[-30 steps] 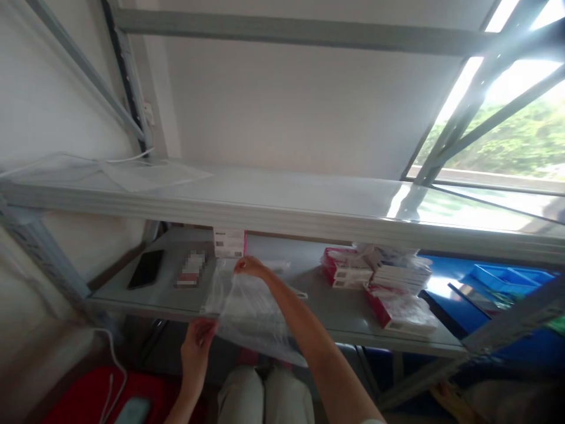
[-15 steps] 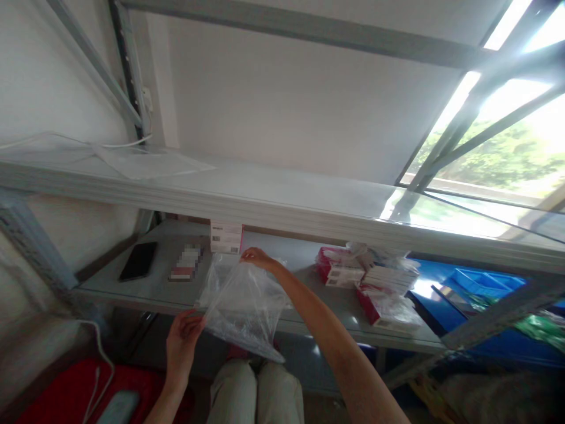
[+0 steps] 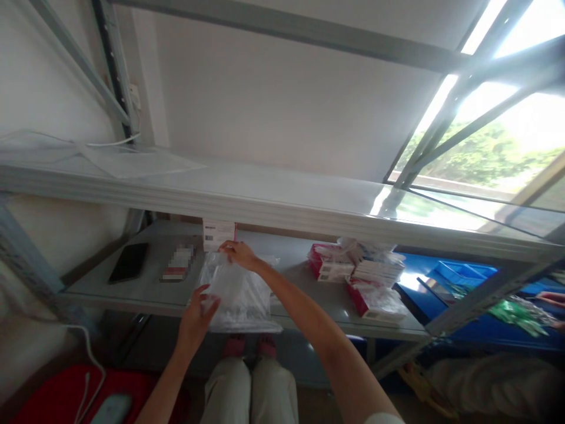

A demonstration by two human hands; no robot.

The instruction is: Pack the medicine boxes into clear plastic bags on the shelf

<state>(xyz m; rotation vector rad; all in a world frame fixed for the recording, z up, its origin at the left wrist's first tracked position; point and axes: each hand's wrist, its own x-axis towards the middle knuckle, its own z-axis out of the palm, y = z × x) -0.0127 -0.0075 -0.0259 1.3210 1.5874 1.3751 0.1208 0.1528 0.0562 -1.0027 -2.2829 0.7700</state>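
Head camera: pinching the clear bag (image 3: pixel 242 297) at its far edge with the right hand (image 3: pixel 237 254), holding the left hand (image 3: pixel 198 312) wide along the bag's left side, overhanging the shelf (image 3: pixel 292 269).

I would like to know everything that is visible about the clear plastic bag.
The clear plastic bag looks thin, wrinkled and shiny. It lies spread on the lower shelf, its near edge reaching over the shelf's front. The right hand is at its far end; the left hand, open, is at its left side, contact unclear. Any contents cannot be made out.
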